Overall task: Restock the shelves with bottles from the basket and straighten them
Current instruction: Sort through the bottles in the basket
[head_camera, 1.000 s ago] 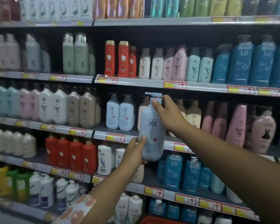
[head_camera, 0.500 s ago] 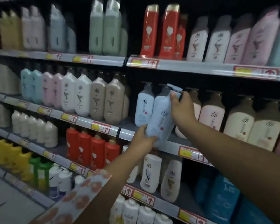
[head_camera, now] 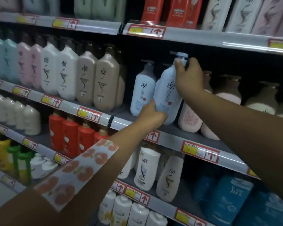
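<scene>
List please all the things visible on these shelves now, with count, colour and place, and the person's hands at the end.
held bottle: one, pale blue with pump top, middle shelf, tilted, beside a matching one
matching bottle: one, pale blue, standing to its left
tan bottles: two in front, brown-beige, middle shelf left
white bottles: two in front, left of the tan ones
red bottles: about four, lower shelf
price tags: several, red and yellow, on shelf edges
left hand: grips the held bottle's base
right hand: grips its neck below the pump
</scene>
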A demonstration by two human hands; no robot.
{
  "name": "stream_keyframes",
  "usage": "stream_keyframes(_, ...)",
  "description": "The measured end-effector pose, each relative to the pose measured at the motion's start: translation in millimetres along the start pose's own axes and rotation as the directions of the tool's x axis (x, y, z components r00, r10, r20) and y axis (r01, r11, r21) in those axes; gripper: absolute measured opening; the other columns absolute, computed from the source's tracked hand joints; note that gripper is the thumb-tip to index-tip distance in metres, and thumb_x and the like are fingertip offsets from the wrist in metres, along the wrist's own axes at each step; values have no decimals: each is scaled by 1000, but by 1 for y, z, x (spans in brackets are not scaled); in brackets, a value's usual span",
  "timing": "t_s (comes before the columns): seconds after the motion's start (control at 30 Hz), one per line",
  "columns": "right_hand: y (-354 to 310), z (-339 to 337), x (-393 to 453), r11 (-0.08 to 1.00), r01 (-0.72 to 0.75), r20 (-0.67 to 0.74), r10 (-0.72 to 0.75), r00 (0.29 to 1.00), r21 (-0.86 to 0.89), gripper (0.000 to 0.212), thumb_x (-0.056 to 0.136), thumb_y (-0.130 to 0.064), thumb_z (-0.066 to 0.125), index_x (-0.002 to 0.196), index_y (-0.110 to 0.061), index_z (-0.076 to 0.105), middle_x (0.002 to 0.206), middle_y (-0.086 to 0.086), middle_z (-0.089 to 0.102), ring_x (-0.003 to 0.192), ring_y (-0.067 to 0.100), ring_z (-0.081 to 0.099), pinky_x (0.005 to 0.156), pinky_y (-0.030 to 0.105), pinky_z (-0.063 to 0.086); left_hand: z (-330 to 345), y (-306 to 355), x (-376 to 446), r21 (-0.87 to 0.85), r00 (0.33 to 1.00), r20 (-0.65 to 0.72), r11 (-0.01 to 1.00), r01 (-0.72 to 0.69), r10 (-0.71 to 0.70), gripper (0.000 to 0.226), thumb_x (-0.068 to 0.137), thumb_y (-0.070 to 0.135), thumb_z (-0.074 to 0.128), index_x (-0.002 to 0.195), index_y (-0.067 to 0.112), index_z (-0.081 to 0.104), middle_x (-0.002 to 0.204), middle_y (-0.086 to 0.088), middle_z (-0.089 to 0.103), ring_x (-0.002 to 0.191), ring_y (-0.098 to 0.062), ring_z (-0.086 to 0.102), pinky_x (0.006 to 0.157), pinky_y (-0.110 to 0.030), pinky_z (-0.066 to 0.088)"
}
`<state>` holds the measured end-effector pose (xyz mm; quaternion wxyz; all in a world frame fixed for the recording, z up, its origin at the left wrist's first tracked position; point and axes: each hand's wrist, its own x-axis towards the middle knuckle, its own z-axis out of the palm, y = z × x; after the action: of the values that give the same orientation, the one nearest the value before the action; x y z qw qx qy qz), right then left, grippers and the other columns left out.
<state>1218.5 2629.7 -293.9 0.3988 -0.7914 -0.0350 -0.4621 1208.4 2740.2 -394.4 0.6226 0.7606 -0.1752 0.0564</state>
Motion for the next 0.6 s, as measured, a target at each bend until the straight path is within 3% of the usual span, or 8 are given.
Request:
stream_keyframes(0.1, 17, 9, -5, 1000, 11, 13, -11, 1000, 4, 29, 104, -36, 51, 99, -8, 53, 84, -4, 57, 79, 13, 57, 69, 29, 47, 2, -8, 0, 42, 999, 34, 999, 25, -26, 44, 87, 8, 61, 129, 19, 53, 121, 0, 61, 109, -20, 57, 86, -33, 49)
stream_keyframes(0.2, 25, 11, -6, 1000, 4, 18, -4, 1000, -13, 29, 104, -38, 50, 97, -10, 51, 81, -6, 54, 72, 7, 53, 55, 19, 38, 2, -15, -3, 64, 999, 50, 998, -19, 15, 42, 88, 8, 61, 128, 19, 52, 120, 1, 61, 101, -14, 58, 80, -28, 50)
stream_keyframes(0.3, 24, 12, -1, 999, -31, 38, 33, 999, -30, 29, 104, -39, 49, 96, -10, 51, 82, -5, 53, 68, 3, 50, 51, 15, 37, 1, -18, -2, 80, 997, 55, 996, -49, 45, 42, 88, 5, 60, 128, 17, 52, 119, 0, 62, 94, -9, 57, 69, -22, 49)
stream_keyframes(0.4, 26, 14, 1, 999, -50, 29, 51, 998, -20, 31, 103, -40, 52, 95, -10, 52, 87, 1, 57, 74, 11, 56, 60, 24, 42, 0, -19, -3, 39, 997, 24, 996, -81, 80, 43, 89, 0, 56, 129, 16, 53, 117, 4, 61, 104, -13, 58, 78, -22, 50)
stream_keyframes(0.5, 29, 10, 2, 996, -43, 15, 44, 999, -78, 38, 101, -44, 54, 94, -7, 59, 90, 7, 62, 82, 19, 60, 67, 28, 42, 1, -24, -9, 7, 991, -6, 991, -131, 131, 44, 89, -3, 54, 121, 26, 52, 116, 7, 59, 114, -16, 59, 93, -34, 55)
stream_keyframes(0.6, 31, 0, -1, 984, -23, 47, 32, 998, -179, 47, 100, -47, 54, 114, -3, 64, 113, 11, 65, 101, 22, 62, 77, 27, 43, 0, -30, -21, -9, 984, -88, 988, -154, 153, 48, 88, -3, 53, 123, 30, 52, 116, 8, 59, 114, -16, 61, 96, -43, 56)
